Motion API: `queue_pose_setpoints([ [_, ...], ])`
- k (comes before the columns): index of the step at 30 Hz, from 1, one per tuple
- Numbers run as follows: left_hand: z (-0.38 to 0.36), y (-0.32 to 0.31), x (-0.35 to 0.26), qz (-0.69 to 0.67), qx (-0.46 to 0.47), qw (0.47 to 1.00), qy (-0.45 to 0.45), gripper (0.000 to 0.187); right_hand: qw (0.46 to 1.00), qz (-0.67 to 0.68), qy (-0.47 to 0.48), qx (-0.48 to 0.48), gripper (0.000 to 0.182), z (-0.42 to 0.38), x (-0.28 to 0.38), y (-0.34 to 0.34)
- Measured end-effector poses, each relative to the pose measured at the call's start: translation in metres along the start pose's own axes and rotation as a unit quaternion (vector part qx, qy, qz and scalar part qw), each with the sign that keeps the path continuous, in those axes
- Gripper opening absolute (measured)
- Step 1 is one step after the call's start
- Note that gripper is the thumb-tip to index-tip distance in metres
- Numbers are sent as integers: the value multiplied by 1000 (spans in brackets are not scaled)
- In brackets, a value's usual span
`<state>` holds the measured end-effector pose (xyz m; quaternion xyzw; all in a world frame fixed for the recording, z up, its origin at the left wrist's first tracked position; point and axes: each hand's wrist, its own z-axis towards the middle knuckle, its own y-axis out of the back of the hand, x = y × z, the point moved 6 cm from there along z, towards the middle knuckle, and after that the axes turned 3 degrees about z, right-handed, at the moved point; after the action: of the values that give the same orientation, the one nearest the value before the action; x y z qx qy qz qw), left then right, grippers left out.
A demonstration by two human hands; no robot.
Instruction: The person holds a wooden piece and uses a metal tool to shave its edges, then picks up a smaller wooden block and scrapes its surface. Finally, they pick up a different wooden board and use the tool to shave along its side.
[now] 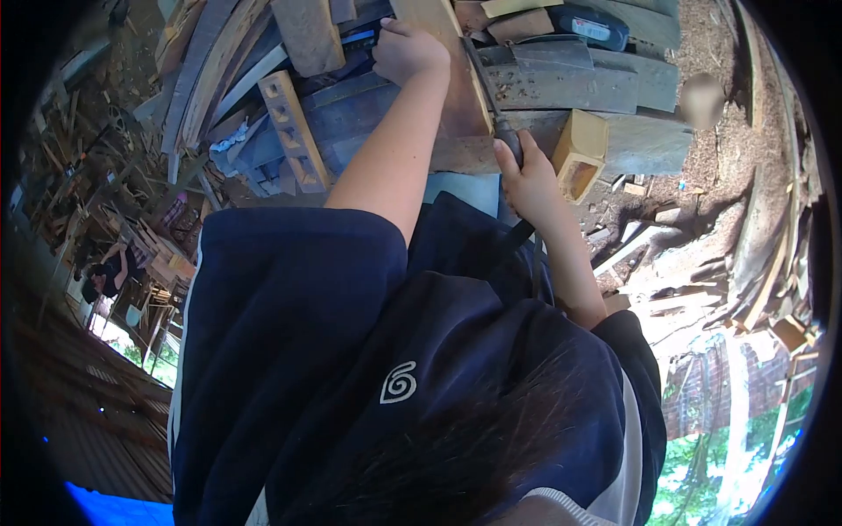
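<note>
A pale wooden board (pixel 458 92) lies lengthwise on the dark plank work surface (pixel 645 145). My left hand (pixel 410 53) is at the board's left edge, its fingers curled; what they hold is hidden. On the board's right side, my right hand (pixel 531 180) is closed round the dark handle of a long, thin tool (pixel 488 83). The tool extends away from me along the board's edge. A hollow wooden box (pixel 581 153) sits just right of my right hand. To the left, a wooden piece with square openings (pixel 294 131) leans across the planks.
A dark power tool (pixel 589 28) lies at the upper right. Another short board (pixel 309 35) and curved planks (pixel 224 66) are at the upper left. Scrap wood (pixel 645 241) covers the ground on the right. Another person (pixel 110 276) is in the left background.
</note>
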<state>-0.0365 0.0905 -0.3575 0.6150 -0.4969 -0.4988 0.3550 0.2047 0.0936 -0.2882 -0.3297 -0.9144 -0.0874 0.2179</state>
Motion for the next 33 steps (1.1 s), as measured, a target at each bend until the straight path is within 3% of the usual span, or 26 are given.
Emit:
queue_pose_setpoints([
  [6,-2,0,4,-54,6,998,25,60,998,46,-26,15,37,6,4,-7],
  [8,-6,0,7,-77,14,997,29,59,969,229,-29,87,46,21,18,-24],
  [12,-1,-3,10,-187,48,978,76,59,957,278,10,89,46,28,40,-47],
  [15,-6,-6,14,-253,63,956,136,58,983,171,55,41,42,12,20,-39],
  [19,-5,-6,15,-234,63,962,128,56,975,205,23,77,30,-4,3,-22],
  [22,-5,-8,17,-242,68,959,130,56,968,215,-8,131,32,-11,-1,-19],
  [30,-1,-10,19,-213,72,969,100,57,974,180,-6,138,39,-8,-4,-30],
  [33,-1,-11,18,-261,86,957,93,53,973,185,-4,136,36,-8,-6,-32],
])
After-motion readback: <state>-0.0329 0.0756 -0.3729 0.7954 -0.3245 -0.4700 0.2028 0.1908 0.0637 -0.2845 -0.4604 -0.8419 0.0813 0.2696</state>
